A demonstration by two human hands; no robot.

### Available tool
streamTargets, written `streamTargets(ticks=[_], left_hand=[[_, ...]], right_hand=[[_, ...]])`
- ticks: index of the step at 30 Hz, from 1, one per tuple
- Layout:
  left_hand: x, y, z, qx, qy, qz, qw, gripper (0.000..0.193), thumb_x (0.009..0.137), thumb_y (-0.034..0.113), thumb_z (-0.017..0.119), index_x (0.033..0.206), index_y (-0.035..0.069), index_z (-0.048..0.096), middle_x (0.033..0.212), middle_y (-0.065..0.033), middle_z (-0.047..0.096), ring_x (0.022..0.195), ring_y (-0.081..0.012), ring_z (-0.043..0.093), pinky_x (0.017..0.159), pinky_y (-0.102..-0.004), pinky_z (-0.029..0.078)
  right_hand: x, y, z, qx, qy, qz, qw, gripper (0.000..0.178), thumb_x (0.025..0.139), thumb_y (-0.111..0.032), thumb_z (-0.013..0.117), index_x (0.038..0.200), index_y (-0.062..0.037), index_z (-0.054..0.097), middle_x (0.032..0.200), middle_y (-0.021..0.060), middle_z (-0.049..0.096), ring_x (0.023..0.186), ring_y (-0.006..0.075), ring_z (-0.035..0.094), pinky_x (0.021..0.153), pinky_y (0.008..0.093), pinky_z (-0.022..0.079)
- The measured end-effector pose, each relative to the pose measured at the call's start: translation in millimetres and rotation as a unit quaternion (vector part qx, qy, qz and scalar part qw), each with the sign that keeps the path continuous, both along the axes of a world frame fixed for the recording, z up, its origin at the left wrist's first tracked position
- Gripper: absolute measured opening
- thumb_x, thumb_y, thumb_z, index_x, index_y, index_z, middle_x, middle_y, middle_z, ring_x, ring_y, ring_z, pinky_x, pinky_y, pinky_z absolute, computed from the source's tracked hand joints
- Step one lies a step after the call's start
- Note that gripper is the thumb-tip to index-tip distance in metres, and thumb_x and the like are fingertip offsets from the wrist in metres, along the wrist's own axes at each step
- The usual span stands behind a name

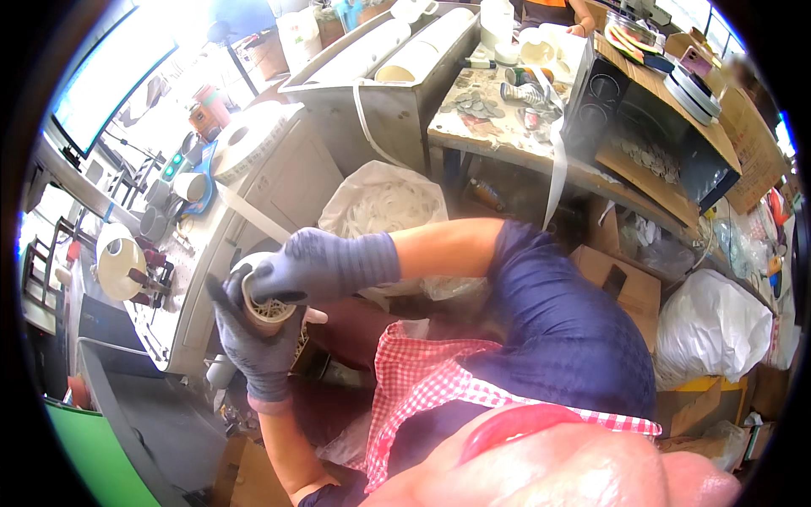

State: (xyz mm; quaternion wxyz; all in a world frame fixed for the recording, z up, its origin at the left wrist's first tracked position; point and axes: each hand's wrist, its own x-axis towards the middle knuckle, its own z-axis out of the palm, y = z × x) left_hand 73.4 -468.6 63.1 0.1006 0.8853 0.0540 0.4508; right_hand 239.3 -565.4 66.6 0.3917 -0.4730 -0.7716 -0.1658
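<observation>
My left hand [263, 355], in a grey knit glove, is wrapped round a cream cup-shaped container [269, 318] left of centre. Its mouth faces up toward me, and a tangle of thin pale strands [272, 308] shows inside. Reaching across from the right, my right hand [314, 266], also gloved in grey, is closed at the container's rim with its fingertips over the opening. What those fingers pinch, if anything, is hidden. A short pale peg-like piece [315, 316] sticks out beside the container; I cannot tell if it belongs to it.
A white machine cabinet [283, 182] stands at the left, carrying cups and a white ring. Behind my hands is a bag of white strips [384, 203]. A worktable [452, 122] with flat grey pieces, a black box [655, 127] and a stuffed white bag [714, 329] lie rightward.
</observation>
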Motion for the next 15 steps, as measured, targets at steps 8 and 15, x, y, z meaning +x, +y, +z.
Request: streamTargets(ticks=[8,15], left_hand=[[-2.0,0.9,4.7,-0.008,0.001,-0.030,1.000,0.115,0.065,0.029,0.091,0.153,-0.004,0.024,0.118,-0.0159,0.065,0.103,-0.0333,0.066,0.088,-0.0406,0.053],[3.3,-15.5,5.1,-0.055,0.012,-0.031,0.998,0.113,0.066,0.022,0.086,0.154,-0.003,0.020,0.119,-0.0124,0.064,0.107,-0.0271,0.064,0.095,-0.0375,0.049]], right_hand=[[0.6,0.1,3.3,-0.085,-0.201,-0.047,0.975,0.019,0.080,-0.014,0.065,0.100,-0.0157,0.063,0.078,0.0055,0.065,0.071,0.0288,0.069,0.059,0.0384,0.056],[1.0,-0.5,5.0,-0.037,-0.226,-0.094,0.969,0.023,0.082,-0.017,0.062,0.104,-0.0231,0.061,0.078,0.0023,0.062,0.063,0.0240,0.067,0.047,0.0367,0.050]])
